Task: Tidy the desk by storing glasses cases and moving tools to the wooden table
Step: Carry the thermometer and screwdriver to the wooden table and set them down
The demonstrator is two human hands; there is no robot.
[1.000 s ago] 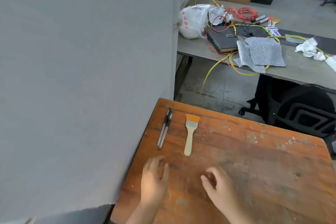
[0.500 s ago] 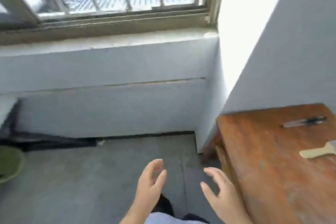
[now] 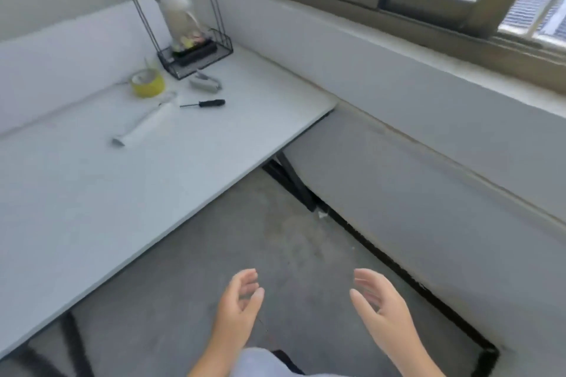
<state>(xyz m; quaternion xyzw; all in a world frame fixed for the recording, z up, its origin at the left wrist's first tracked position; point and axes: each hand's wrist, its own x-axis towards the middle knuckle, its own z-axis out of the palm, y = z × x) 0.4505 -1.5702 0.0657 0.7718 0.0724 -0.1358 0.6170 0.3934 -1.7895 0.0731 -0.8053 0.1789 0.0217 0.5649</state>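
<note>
Your left hand [image 3: 237, 304] and right hand [image 3: 379, 304] hung over the bare floor [image 3: 275, 239], fingers loosely curled and holding nothing, just as half a second before — but the wooden table had left view, and a white tabletop [image 3: 92, 208] now lay to your left. On it sat a black screwdriver [image 3: 203, 103], a blurred white tool [image 3: 144, 125] and yellow tape [image 3: 148, 84] — behind them a wire rack [image 3: 196, 55] holding smeared, unreadable items.
</note>
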